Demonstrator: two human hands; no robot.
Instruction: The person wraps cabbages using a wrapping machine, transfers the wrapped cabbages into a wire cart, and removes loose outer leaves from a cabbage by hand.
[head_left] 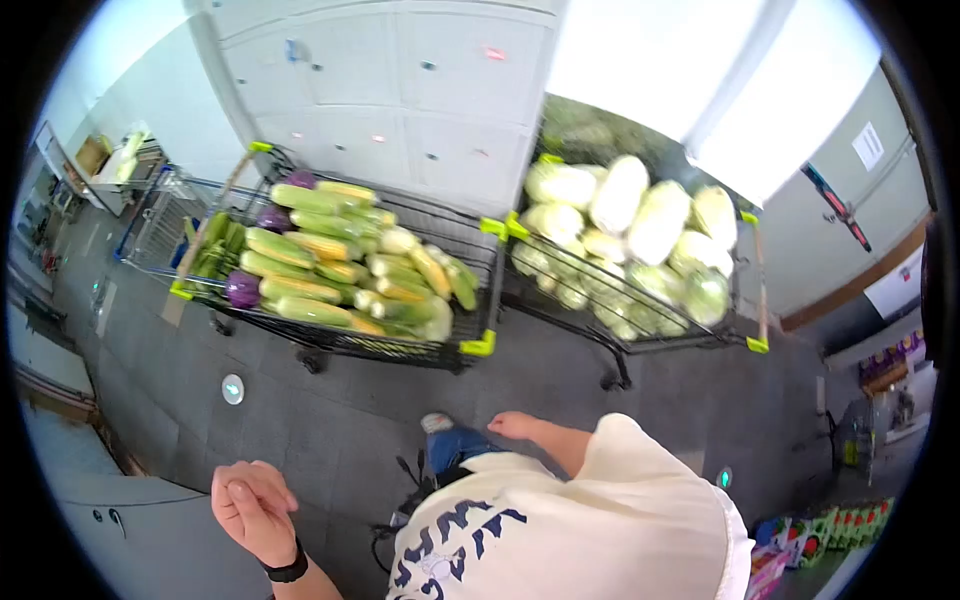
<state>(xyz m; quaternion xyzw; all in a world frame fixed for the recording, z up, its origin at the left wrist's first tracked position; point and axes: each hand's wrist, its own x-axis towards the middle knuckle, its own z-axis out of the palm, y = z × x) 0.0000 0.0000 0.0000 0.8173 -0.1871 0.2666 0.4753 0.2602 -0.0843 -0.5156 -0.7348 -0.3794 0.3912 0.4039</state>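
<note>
My left hand [255, 503], with a black band on its wrist, is raised at the lower left. Its fingers are curled in and nothing shows in them. Low beside my body hangs my right hand [513, 425], small in view, its fingers also curled with no object visible. Neither hand touches a cart. Ahead at the left stands a black shopping cart with ears of corn [325, 247] partly in their husks and a few purple cabbages [242, 288]. Another black cart to its right is piled with napa cabbages [660, 222], some seemingly in clear wrap.
Grey lockers [380, 65] stand behind the corn cart. A blue-handled cart [165, 225] is at the far left. A grey door [850, 190] is at the right, and colourful boxes [825, 535] sit at lower right. Dark tiled floor [330, 420] lies between me and the carts.
</note>
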